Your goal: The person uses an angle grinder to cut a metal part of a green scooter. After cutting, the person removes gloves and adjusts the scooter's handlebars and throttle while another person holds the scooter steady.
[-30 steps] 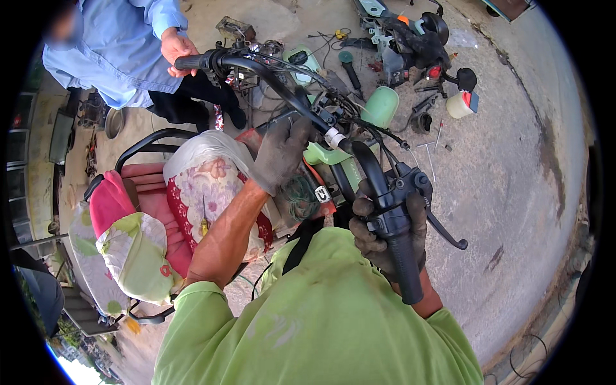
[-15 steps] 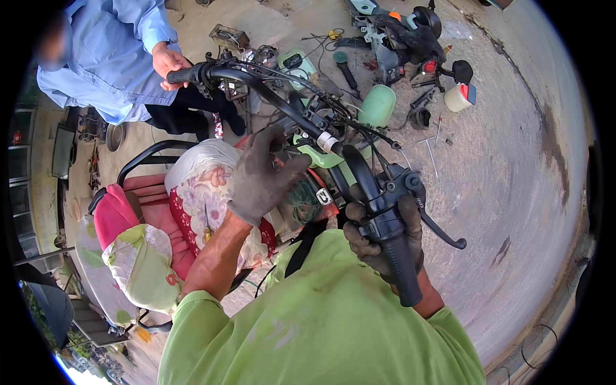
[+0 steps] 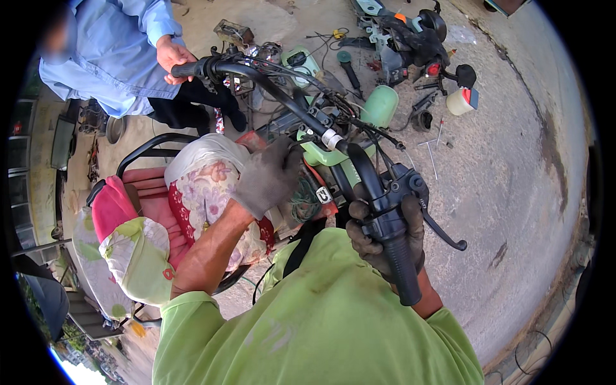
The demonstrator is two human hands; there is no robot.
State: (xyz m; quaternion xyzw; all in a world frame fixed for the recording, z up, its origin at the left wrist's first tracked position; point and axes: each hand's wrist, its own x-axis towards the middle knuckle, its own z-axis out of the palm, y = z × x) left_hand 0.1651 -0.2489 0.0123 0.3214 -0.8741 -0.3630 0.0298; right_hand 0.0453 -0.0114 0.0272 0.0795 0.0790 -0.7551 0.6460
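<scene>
I stand over a stripped motorbike with a black handlebar (image 3: 301, 109) and pale green body parts (image 3: 330, 157). My right hand (image 3: 385, 237), in a dark glove, grips the right handlebar grip (image 3: 401, 269) beside the brake lever (image 3: 439, 231). My left hand (image 3: 269, 176), also gloved, reaches down into the wiring and frame just below the handlebar's middle; what its fingers hold is hidden. Another person in a blue shirt (image 3: 115, 51) holds the far left grip (image 3: 189, 67) with one hand (image 3: 170, 54).
A red chair (image 3: 128, 199) draped with flowered cloth (image 3: 205, 192) stands left of the bike. Loose bike parts lie on the concrete ahead: a green cover (image 3: 380, 106), a mirror (image 3: 465, 76), a dismantled front assembly (image 3: 404, 32), tools and wires.
My left hand has slid down and right, deeper under the handlebar. My right hand keeps its hold on the grip. The view has shifted slightly.
</scene>
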